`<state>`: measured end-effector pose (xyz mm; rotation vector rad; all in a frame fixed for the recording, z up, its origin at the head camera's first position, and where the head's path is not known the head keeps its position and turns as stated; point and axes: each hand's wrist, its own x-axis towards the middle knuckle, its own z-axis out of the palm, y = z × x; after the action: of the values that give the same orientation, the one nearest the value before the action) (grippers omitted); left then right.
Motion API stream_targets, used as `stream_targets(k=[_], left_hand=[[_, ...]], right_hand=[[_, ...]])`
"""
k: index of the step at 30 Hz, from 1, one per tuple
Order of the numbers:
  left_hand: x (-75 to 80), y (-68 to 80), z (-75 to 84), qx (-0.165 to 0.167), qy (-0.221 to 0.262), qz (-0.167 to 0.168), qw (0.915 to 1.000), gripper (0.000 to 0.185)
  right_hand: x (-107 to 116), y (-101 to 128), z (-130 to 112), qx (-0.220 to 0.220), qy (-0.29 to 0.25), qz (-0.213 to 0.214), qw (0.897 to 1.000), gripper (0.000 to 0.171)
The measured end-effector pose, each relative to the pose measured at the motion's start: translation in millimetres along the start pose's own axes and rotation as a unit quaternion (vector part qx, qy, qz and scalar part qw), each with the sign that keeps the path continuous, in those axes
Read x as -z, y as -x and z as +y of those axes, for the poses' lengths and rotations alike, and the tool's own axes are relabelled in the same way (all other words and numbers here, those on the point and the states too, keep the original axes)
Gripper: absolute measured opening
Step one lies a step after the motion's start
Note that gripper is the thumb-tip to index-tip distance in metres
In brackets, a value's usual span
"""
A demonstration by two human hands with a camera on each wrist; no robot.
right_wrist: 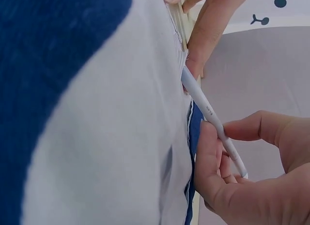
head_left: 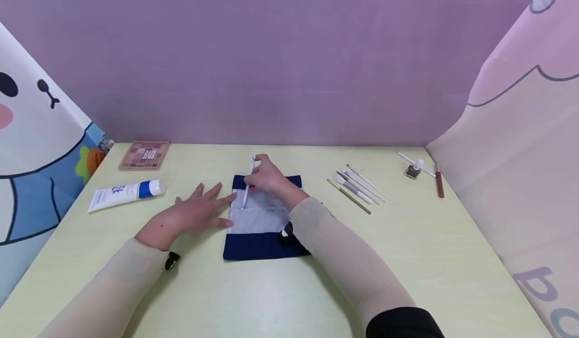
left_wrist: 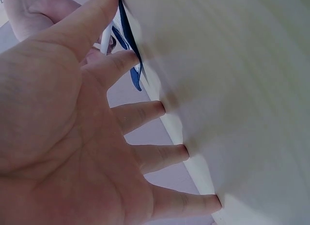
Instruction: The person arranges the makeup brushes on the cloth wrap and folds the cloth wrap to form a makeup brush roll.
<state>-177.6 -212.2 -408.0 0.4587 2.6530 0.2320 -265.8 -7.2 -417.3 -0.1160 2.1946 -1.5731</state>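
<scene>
Pinching a white makeup brush [head_left: 248, 185], the right hand [head_left: 267, 177] holds its tip at the grey pocket of the navy pouch [head_left: 262, 245], mid-table. Just left, the left hand [head_left: 192, 215] lies flat, fingers spread, pressing the pouch's edge.

Pale yellow-green table [head_left: 407, 257]. Far left: eyeshadow palette [head_left: 144, 155], pink-brown shades, lying flat near the back edge. Nearer and further left: white tube [head_left: 126, 194] with blue band and white cap, on its side, cap end pointing right. Right of centre: group of makeup brushes [head_left: 357, 185], white and gold handles, laid side by side on a diagonal, close together. Far right: small dark bottle [head_left: 413, 170] with white top, a thin white stick [head_left: 409, 158] just beside it. Reddish-brown pencil [head_left: 439, 182] lying near the right edge. Purple backdrop [head_left: 289, 57] behind. Cartoon-print panel [head_left: 31, 127] on left, pink and cream panel [head_left: 520, 142] on right.
</scene>
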Motion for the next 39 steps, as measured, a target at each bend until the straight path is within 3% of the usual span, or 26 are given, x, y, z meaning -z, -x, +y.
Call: stream_targets(k=[8,14,26,39], left_hand=[[0.6,0.9,0.6,0.002,0.003,-0.003,1.0000,0.083],[2.5,2.5,1.4,-0.002,-0.002,0.001,1.0000,0.082],[4.0,1.2,3.2,0.001,-0.006,0.000,1.0000,0.083],[1.6,0.6,1.9,0.001,0.001,-0.008,1.0000,0.083]], right_hand=[[-1,3,-2,-0.003,0.003,-0.015,1.000,0.091],[-4,8,-3,0.005,0.058,-0.032,0.998,0.087],[-1,21,-11,0.008,0.174,-0.037,0.984,0.048],[8,26,-1,0.017,0.217,-0.053,0.975,0.034]])
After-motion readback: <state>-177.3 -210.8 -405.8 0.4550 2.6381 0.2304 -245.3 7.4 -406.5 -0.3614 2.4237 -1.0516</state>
